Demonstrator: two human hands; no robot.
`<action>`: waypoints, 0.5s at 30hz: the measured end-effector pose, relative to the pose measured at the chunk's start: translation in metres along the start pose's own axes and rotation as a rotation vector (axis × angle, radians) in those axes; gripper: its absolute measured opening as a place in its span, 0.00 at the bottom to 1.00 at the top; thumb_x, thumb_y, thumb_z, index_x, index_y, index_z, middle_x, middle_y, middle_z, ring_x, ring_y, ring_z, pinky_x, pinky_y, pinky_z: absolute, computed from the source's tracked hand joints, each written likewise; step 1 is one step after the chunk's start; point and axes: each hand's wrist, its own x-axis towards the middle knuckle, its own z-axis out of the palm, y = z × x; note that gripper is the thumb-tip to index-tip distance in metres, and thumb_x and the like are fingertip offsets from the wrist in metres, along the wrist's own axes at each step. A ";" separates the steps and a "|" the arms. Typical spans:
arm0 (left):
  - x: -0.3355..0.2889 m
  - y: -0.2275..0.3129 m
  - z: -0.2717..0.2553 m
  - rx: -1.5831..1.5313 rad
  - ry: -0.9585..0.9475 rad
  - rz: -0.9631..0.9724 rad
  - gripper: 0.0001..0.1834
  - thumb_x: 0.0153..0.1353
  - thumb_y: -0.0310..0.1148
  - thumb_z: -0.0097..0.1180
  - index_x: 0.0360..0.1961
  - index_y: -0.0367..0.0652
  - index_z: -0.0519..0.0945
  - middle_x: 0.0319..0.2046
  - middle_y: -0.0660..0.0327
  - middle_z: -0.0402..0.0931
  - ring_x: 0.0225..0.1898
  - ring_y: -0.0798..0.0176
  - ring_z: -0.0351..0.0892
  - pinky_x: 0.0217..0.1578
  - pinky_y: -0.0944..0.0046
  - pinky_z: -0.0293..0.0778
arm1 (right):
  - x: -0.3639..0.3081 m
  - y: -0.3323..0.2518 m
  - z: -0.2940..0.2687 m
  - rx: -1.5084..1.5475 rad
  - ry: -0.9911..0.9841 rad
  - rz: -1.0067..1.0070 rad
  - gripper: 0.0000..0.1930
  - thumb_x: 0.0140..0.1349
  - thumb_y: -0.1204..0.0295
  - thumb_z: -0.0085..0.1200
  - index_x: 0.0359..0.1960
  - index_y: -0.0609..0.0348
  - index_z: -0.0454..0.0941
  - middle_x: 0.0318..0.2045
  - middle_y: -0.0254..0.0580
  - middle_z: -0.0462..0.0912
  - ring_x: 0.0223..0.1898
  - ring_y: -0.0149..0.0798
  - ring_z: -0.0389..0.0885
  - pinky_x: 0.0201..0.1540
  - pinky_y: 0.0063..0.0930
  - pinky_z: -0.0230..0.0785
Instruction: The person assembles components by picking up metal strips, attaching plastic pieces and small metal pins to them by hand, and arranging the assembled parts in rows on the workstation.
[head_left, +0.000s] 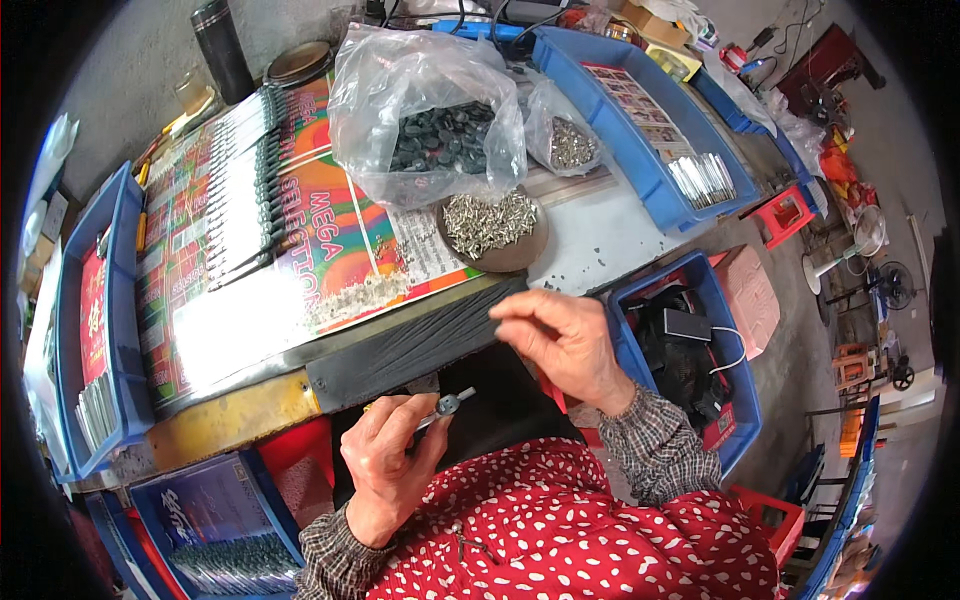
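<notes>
Left hand [385,460] holds a small metal tool [440,408]; right hand [565,340] pinches above.

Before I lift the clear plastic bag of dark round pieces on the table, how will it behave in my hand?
The clear plastic bag looks thin and crumpled, so it will probably sag and change shape. Its dark round pieces fill only the bottom, so the weight likely hangs low. The mouth seems open, so pieces may spill if it tips.

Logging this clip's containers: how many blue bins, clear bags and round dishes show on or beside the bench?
Blue bins: 5
Clear bags: 2
Round dishes: 1
Total: 8
</notes>
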 end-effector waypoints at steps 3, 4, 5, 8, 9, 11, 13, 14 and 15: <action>0.004 0.000 -0.001 -0.009 -0.002 -0.009 0.13 0.45 0.19 0.68 0.35 0.39 0.82 0.27 0.59 0.79 0.19 0.70 0.74 0.20 0.70 0.68 | 0.016 0.014 -0.010 -0.326 0.077 -0.128 0.11 0.53 0.77 0.63 0.39 0.62 0.80 0.29 0.39 0.80 0.30 0.42 0.77 0.35 0.32 0.71; 0.005 0.000 -0.002 -0.006 -0.002 -0.019 0.13 0.45 0.19 0.68 0.35 0.39 0.82 0.27 0.59 0.79 0.19 0.69 0.73 0.20 0.70 0.68 | 0.020 0.019 -0.011 -0.327 0.081 -0.129 0.11 0.53 0.77 0.63 0.39 0.62 0.80 0.29 0.39 0.80 0.30 0.42 0.77 0.35 0.32 0.71; 0.005 0.000 -0.003 -0.006 -0.003 -0.016 0.13 0.45 0.19 0.68 0.35 0.39 0.82 0.27 0.59 0.79 0.19 0.69 0.73 0.20 0.70 0.68 | 0.023 0.024 -0.011 -0.409 0.091 -0.164 0.12 0.52 0.76 0.63 0.39 0.61 0.80 0.30 0.39 0.79 0.34 0.43 0.76 0.38 0.34 0.71; 0.005 -0.002 -0.005 0.011 -0.007 -0.052 0.13 0.45 0.19 0.67 0.34 0.38 0.82 0.27 0.59 0.79 0.18 0.70 0.72 0.19 0.71 0.66 | 0.031 0.028 -0.010 -0.532 0.074 -0.192 0.15 0.51 0.74 0.64 0.41 0.60 0.80 0.35 0.40 0.78 0.40 0.45 0.74 0.43 0.37 0.69; 0.006 -0.003 -0.006 0.021 -0.012 -0.052 0.14 0.44 0.20 0.68 0.35 0.39 0.81 0.27 0.59 0.79 0.19 0.67 0.73 0.20 0.69 0.68 | 0.032 0.029 -0.010 -0.574 0.048 -0.183 0.16 0.50 0.72 0.64 0.42 0.60 0.80 0.37 0.40 0.77 0.43 0.45 0.73 0.45 0.37 0.68; 0.007 -0.004 -0.007 0.032 -0.017 -0.051 0.15 0.44 0.20 0.68 0.36 0.40 0.81 0.27 0.58 0.78 0.20 0.63 0.75 0.20 0.67 0.70 | 0.034 0.031 -0.008 -0.572 0.041 -0.173 0.17 0.50 0.72 0.65 0.43 0.60 0.79 0.37 0.40 0.77 0.44 0.45 0.72 0.46 0.37 0.68; 0.008 -0.004 -0.008 0.029 -0.022 -0.065 0.15 0.44 0.20 0.68 0.36 0.40 0.81 0.27 0.58 0.78 0.21 0.63 0.75 0.21 0.66 0.71 | 0.035 0.031 -0.006 -0.571 0.031 -0.162 0.18 0.49 0.71 0.65 0.43 0.60 0.79 0.38 0.39 0.76 0.44 0.44 0.72 0.46 0.38 0.68; 0.008 -0.005 -0.008 0.029 -0.023 -0.064 0.15 0.44 0.20 0.68 0.36 0.40 0.81 0.27 0.58 0.78 0.21 0.63 0.75 0.21 0.66 0.71 | 0.036 0.031 -0.005 -0.592 0.025 -0.169 0.18 0.49 0.71 0.65 0.43 0.61 0.79 0.38 0.39 0.76 0.44 0.44 0.72 0.46 0.38 0.68; 0.007 -0.006 -0.007 0.031 -0.025 -0.067 0.15 0.44 0.20 0.68 0.36 0.40 0.81 0.27 0.58 0.78 0.21 0.63 0.75 0.21 0.66 0.71 | 0.036 0.031 -0.004 -0.612 0.019 -0.177 0.19 0.49 0.71 0.66 0.43 0.62 0.79 0.38 0.39 0.76 0.43 0.44 0.72 0.45 0.38 0.67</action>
